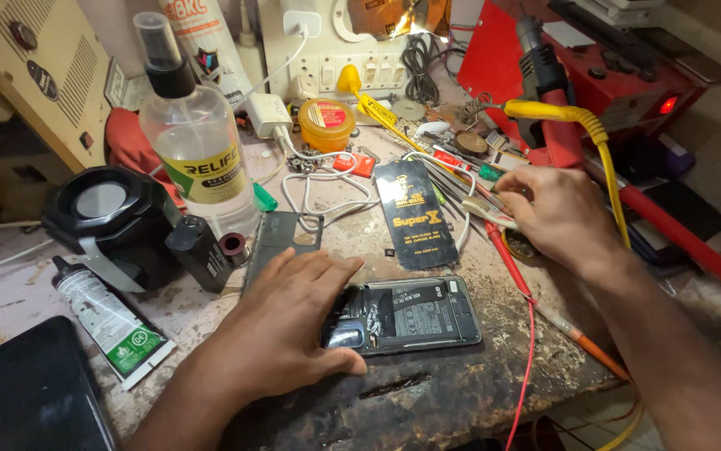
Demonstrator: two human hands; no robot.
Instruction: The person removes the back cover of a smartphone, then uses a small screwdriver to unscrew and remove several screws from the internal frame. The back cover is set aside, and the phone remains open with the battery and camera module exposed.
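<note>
Our left hand (pixel 281 321) lies flat, pinning the opened phone (pixel 411 316) under its fingertips. Our right hand (pixel 557 213) curls round a tool (pixel 487 210) from the pile beyond. Looks like tool pick-up; next needs steady prying.

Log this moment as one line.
left hand pressing opened phone | right hand reaching among tools | worn bench
</note>
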